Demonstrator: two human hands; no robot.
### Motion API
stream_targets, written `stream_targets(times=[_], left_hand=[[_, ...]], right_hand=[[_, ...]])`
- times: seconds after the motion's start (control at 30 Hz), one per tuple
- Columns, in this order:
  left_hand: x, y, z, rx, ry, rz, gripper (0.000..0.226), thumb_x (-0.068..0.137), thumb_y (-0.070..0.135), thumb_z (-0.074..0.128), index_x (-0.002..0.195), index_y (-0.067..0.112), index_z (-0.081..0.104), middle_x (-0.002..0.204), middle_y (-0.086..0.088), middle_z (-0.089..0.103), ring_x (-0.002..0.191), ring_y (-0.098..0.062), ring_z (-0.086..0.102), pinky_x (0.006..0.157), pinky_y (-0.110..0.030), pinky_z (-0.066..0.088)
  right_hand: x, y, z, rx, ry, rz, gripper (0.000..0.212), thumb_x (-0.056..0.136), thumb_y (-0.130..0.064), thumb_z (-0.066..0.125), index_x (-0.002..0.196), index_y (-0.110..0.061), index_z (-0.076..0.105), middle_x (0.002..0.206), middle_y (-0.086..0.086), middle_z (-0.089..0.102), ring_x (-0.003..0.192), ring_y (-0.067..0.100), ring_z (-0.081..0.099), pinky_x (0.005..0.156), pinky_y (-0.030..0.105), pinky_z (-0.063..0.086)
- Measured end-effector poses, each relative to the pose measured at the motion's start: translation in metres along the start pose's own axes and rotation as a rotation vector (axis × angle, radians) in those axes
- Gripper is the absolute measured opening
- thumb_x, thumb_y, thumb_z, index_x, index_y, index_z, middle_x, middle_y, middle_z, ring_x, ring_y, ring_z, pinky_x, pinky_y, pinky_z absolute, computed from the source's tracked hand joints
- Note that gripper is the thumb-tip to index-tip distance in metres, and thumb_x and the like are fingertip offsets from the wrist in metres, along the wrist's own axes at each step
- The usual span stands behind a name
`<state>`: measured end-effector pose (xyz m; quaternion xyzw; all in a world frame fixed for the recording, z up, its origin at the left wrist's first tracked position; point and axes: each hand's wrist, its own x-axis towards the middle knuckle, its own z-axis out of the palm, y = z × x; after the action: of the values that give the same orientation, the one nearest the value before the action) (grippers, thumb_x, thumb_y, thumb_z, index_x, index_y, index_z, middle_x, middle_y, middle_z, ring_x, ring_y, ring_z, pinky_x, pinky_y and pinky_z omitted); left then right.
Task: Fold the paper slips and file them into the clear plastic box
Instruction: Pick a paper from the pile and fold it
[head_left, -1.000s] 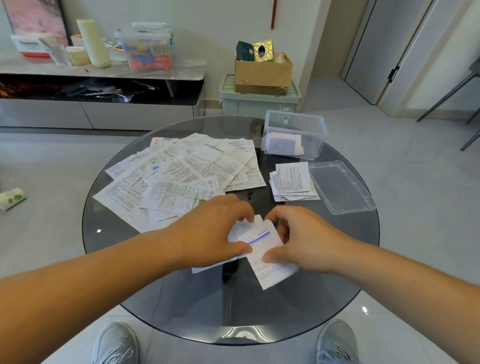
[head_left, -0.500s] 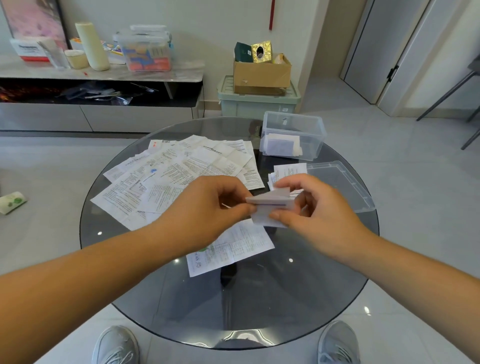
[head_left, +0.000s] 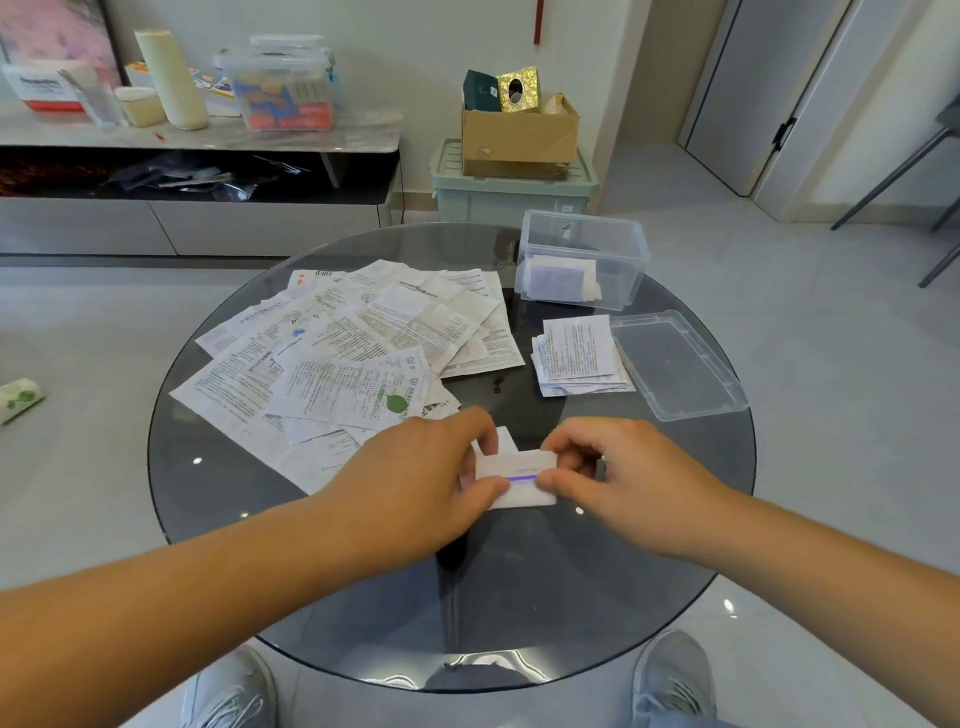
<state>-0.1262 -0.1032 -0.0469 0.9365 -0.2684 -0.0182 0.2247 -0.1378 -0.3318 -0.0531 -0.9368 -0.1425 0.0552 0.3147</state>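
We note a round glass worktop (head_left: 519, 597) with a large overlapping spread of unfolded printed slips (head_left: 353, 364) on its left half. At the near edge of that spread the left hand (head_left: 415, 483) and the right hand (head_left: 623, 478) meet over one folded slip (head_left: 519, 475), which has a blue line and is low over the glass. Each grip is closed on it, thumb below and fingers above, the left on the left end and the right on the right end. A corner of paper juts out behind the top edge, so in our judgement the layers are not yet square.

Recommendation: line up the edges before pressing, run a thumb along the crease against the glass, and keep the packet no wider than the ones already folded so it fits the box.

Containers: the clear plastic box (head_left: 631, 260) stands open at the far right, well apart from the hands. A few folded papers lie flat on its floor, one of them bluish through the wall, and most of its depth is unused. Its clear lid (head_left: 675, 364) lies flat nearer the hands and holds nothing that we can see. A stack of folded slips (head_left: 579, 356) sits just beside the lid, outside the box and not yet filed.
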Motion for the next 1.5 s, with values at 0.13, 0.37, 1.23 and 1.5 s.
stream_targets(times=[0.13, 0.37, 1.23, 1.5], left_hand=[[0.013, -0.001, 0.005, 0.028, -0.088, -0.091, 0.032, 0.088, 0.053, 0.066, 0.108, 0.035, 0.049, 0.089, 0.015, 0.056, 0.080, -0.002, 0.051, 0.066, -0.023, 0.042], [0.020, -0.005, 0.004, -0.015, -0.144, -0.055, 0.034, 0.085, 0.050, 0.070, 0.100, 0.036, 0.042, 0.097, 0.010, 0.051, 0.088, -0.009, 0.047, 0.069, -0.026, 0.037], [0.033, 0.000, -0.013, 0.023, -0.333, -0.122, 0.039, 0.074, 0.052, 0.082, 0.093, 0.031, 0.054, 0.093, 0.013, 0.056, 0.081, -0.007, 0.053, 0.069, -0.024, 0.044], [0.035, 0.002, -0.018, 0.060, -0.402, -0.120, 0.047, 0.073, 0.064, 0.076, 0.090, 0.031, 0.047, 0.090, 0.011, 0.057, 0.079, -0.009, 0.054, 0.071, -0.030, 0.047]], right_hand=[[0.009, -0.006, 0.002, -0.040, -0.044, 0.059, 0.017, 0.085, -0.042, 0.073, 0.085, -0.033, 0.057, 0.074, -0.011, 0.064, 0.069, 0.005, 0.058, 0.062, 0.025, 0.047], [0.017, -0.021, -0.006, -0.124, -0.159, 0.154, 0.042, 0.075, -0.053, 0.079, 0.099, -0.033, 0.051, 0.082, -0.012, 0.061, 0.075, 0.005, 0.058, 0.060, 0.025, 0.042], [0.032, -0.018, -0.007, -0.111, -0.204, 0.095, 0.039, 0.070, -0.043, 0.087, 0.083, -0.031, 0.052, 0.094, -0.009, 0.054, 0.079, 0.007, 0.052, 0.060, 0.022, 0.038], [0.026, -0.018, -0.026, 0.064, -0.175, 0.068, 0.029, 0.072, -0.029, 0.088, 0.089, -0.026, 0.065, 0.085, -0.002, 0.069, 0.078, 0.017, 0.064, 0.071, 0.035, 0.053]])
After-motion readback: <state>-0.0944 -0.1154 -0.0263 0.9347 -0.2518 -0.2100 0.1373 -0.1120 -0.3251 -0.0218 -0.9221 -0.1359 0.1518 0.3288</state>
